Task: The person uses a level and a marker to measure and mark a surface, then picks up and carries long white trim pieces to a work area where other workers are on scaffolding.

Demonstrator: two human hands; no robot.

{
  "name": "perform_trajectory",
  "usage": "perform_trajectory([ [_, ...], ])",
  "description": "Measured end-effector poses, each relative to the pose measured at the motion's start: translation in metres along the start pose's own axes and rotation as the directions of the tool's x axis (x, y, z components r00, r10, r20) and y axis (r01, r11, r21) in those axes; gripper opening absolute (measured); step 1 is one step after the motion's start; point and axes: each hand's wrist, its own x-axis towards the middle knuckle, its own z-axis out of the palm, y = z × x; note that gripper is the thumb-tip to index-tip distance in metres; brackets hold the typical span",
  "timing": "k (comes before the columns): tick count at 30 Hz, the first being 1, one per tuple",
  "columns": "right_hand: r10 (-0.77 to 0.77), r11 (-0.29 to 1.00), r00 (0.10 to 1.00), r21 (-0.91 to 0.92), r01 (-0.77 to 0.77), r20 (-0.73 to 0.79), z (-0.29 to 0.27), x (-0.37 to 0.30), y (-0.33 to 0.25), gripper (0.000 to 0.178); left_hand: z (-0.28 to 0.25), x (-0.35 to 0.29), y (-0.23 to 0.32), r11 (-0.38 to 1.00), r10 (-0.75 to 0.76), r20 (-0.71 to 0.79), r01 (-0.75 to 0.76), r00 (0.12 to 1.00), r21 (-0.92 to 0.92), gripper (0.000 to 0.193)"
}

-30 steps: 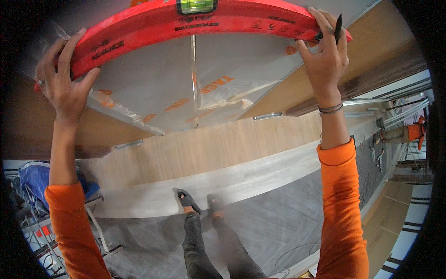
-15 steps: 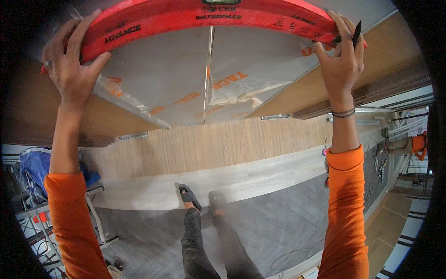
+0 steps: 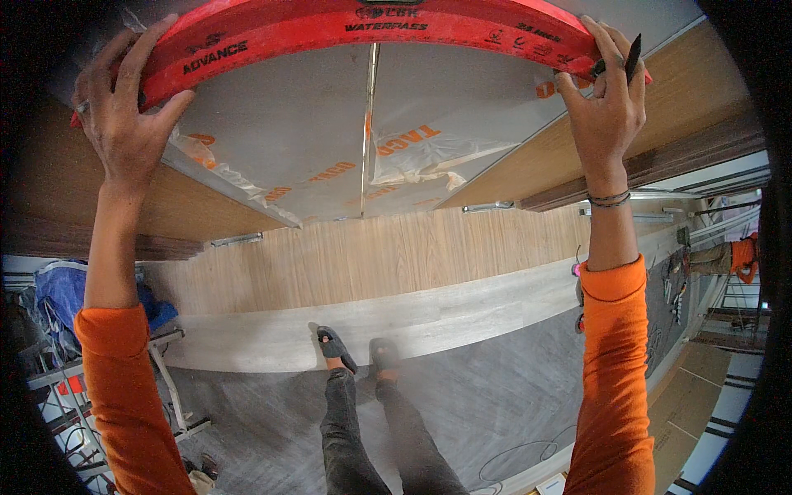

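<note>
A long red spirit level (image 3: 289, 37) spans the top of the head view, bent into an arc by the lens. At its left end, my left hand (image 3: 124, 115) grips it, thumb on the lower edge and fingers up its face. My right hand (image 3: 609, 99) holds the other end the same way, with a slim black pen (image 3: 634, 56) sticking out between its fingers. Behind the level stand grey panels (image 3: 280, 103) with orange print and loose plastic film (image 3: 421, 171). A narrow vertical seam parts them.
Brown side panels (image 3: 528, 169) flank the grey ones. Below lie a wood-look floor (image 3: 346, 256), a pale strip (image 3: 462, 309) and dark flooring (image 3: 272, 412). A metal frame (image 3: 165, 379) and blue bag (image 3: 62, 293) are at left. Another person in orange (image 3: 742, 257) is far right.
The level's left part has shifted very slightly up and left, together with my left hand. My right hand stays almost where it was.
</note>
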Motion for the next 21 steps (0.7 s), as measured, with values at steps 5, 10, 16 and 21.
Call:
perform_trajectory([
  [5,-0.004,1.000,1.000,-0.031,0.003,-0.009,0.0017,0.0035,-0.0003,0.071,-0.0002,0.0004,0.0003,1.000,0.007,-0.008,-0.007,1.000,-0.001,0.086],
  [10,0.133,0.991,0.988,-0.021,-0.131,0.076,-0.0030,0.0000,-0.0037,0.071,-0.0011,0.0005,0.0009,0.998,0.013,0.006,-0.013,1.000,0.054,0.087],
  [16,0.005,1.000,1.000,0.000,-0.005,-0.002,0.0015,0.0030,-0.0009,0.070,-0.0022,0.0016,0.0020,0.999,0.028,0.017,-0.028,0.999,0.037,0.089],
  [21,0.142,0.990,0.986,0.013,-0.143,0.090,-0.0021,0.0010,-0.0026,0.070,-0.0011,0.0016,0.0023,0.999,0.029,0.002,-0.029,1.000,-0.015,0.090],
])
